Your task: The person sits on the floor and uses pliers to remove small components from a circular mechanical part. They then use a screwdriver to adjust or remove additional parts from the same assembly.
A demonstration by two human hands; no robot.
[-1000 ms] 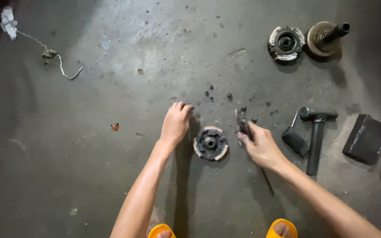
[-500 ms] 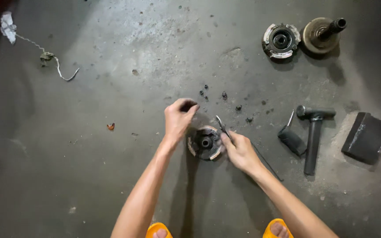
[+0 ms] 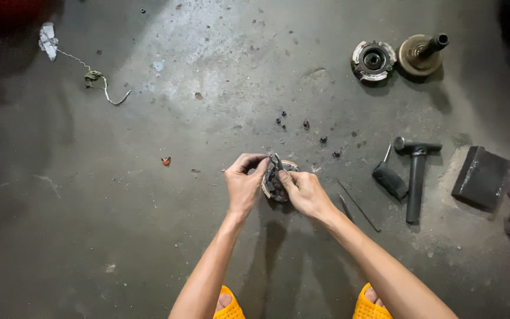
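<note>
We find the round metal hub (image 3: 276, 180) lifted between both hands above the concrete floor (image 3: 149, 236), tilted on edge; our left hand (image 3: 243, 184) closes around its left rim, fingers curled over the top; our right hand (image 3: 305, 192) grips the right side and pinches a thin dark tool (image 3: 277, 161) against the hub face; both forearms reach forward from the lower edge; a hammer (image 3: 415, 171) lies well to the right, small dark bits (image 3: 306, 124) just beyond the hub.
</note>
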